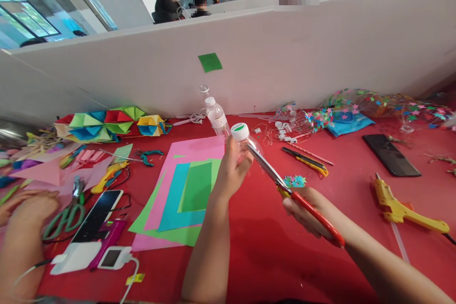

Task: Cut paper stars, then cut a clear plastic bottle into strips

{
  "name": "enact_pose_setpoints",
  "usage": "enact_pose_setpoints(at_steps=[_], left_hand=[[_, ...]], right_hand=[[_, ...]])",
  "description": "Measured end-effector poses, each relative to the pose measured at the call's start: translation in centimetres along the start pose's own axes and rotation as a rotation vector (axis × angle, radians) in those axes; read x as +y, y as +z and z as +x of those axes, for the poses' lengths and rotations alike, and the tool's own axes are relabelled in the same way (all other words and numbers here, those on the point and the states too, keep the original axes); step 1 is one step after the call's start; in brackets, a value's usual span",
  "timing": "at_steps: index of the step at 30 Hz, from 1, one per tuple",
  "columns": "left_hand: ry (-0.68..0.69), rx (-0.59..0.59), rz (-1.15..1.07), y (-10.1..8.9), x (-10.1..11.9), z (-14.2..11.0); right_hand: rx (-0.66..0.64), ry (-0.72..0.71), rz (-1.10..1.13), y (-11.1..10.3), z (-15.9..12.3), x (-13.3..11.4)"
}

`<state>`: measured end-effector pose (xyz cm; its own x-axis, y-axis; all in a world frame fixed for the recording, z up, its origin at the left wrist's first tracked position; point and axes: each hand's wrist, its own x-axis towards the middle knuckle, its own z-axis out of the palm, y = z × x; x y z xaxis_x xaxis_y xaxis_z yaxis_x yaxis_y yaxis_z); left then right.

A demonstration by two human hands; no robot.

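Note:
My left hand (231, 171) is closed around a clear plastic bottle (240, 132) with a white cap that bears a green mark. My right hand (309, 209) grips a pair of red-handled scissors (264, 165). Their long metal blades point up and left, with the tips at the bottle's side just below the cap; whether they touch it I cannot tell. The bottle's lower part is mostly hidden behind my left hand. Beyond it stands a second capped bottle (218, 121) with a label. Coloured paper sheets (173, 199) lie left of my left forearm.
A yellow glue gun (395, 204), a dark phone (391, 154) and a box cutter (307, 160) lie to the right. A small pile of paper stars (295, 181) sits near my right hand. Left are folded paper shapes (103, 123), green-handled scissors (67, 221) and another person's hand (33, 209).

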<state>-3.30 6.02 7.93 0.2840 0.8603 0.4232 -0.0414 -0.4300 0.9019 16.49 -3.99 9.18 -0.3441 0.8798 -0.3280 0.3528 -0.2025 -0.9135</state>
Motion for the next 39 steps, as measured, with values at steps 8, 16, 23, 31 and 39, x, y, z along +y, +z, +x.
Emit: enact_pose_setpoints(at_steps=[8,16,23,31,39], left_hand=[[0.031,0.004,-0.047,0.0,0.3,0.1],[-0.033,0.092,-0.124,0.4,0.3,0.4],[-0.237,0.274,-0.385,1.3,0.8,1.0],[-0.303,0.149,-0.748,1.0,1.7,0.6],[-0.305,0.152,-0.800,1.3,2.2,0.6]], right_hand=[[0.024,-0.017,-0.069,0.1,0.2,-0.3],[-0.003,0.010,0.030,0.2,0.5,0.0],[-0.063,0.005,0.029,-0.9,-0.1,0.2],[0.119,0.017,0.066,-1.5,0.3,0.2],[0.131,0.036,-0.012,-1.7,1.3,1.1]])
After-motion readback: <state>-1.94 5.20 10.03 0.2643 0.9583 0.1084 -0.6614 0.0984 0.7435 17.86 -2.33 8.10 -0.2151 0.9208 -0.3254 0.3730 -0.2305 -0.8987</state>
